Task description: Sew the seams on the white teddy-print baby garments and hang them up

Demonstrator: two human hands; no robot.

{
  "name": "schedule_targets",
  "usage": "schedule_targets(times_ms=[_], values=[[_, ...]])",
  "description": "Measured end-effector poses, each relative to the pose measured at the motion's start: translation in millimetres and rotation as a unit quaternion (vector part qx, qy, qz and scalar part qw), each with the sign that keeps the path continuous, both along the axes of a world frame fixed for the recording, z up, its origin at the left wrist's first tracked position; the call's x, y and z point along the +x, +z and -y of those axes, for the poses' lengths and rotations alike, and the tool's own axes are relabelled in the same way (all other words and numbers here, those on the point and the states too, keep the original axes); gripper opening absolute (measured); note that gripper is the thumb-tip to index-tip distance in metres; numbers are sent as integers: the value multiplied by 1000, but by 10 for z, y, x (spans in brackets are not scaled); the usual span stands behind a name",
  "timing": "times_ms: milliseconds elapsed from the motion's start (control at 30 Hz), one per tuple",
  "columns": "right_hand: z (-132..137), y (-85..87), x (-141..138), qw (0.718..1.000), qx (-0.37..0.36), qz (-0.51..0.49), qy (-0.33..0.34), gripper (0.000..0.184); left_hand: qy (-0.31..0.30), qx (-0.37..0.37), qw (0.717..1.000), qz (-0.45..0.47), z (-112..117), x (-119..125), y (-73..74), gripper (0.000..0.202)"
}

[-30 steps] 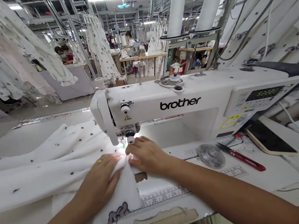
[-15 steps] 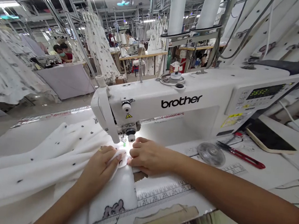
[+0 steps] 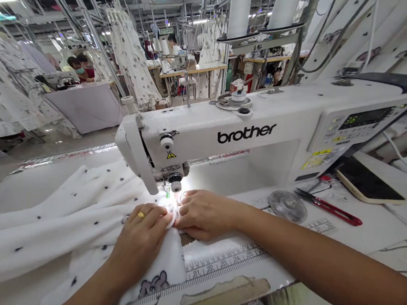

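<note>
White fabric with small dark spots [image 3: 94, 204] spreads over the left side of the sewing machine's bed and runs under the lit needle area. My left hand [image 3: 145, 231], with a gold ring, pinches the fabric's folded edge just in front of the presser foot. Close beside it, my right hand [image 3: 204, 215] has its fingers curled together at the same edge, right of the needle. The fingertips of both hands nearly meet there. The white sewing machine [image 3: 205, 133] stands over them, its needle area [image 3: 167, 194] glaring with light.
Right of my hands lie a clear round bobbin case or disc [image 3: 287, 206], red-handled thread snips [image 3: 331, 207] and a phone [image 3: 369, 180]. A ruler strip [image 3: 225, 265] runs along the table's front. Thread cones [image 3: 239, 12] stand behind the machine. Co-workers sit at machines farther back.
My left hand has shifted right and rolled over the fabric edge, closer to my right hand. The fabric flap it held up is now bunched at the fingertips. My right hand stays nearly in place.
</note>
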State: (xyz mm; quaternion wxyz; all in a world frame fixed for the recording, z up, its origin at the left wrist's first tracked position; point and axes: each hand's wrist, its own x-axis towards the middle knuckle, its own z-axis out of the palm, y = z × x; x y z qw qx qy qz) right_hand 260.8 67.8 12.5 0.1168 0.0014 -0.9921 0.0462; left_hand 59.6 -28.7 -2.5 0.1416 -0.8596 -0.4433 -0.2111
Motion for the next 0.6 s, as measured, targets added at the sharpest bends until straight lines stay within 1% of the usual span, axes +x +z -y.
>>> schedule_targets(times_ms=[67,133,233,300,367,500,600], values=[[8,14,0,1000,5,9,-3,15,-17,8,1000,4,-4,6,-6,20],[17,28,2,1000,6,16,-6,16,-20,-17,999,35,-10,3,-12,21],[24,36,10,1000,4,22,-11,15,14,-70,991,111,-19,-3,-16,18],[24,27,14,1000,6,22,-12,15,46,-85,985,142,-24,3,-19,12],[23,11,17,1000,8,21,-14,16,68,-93,983,143,-26,13,-28,8],[28,-10,21,1000,1,17,-20,15,96,-104,983,117,-37,12,-37,10],[33,-3,27,1000,1,18,-22,16,99,-118,978,137,-61,0,7,16]])
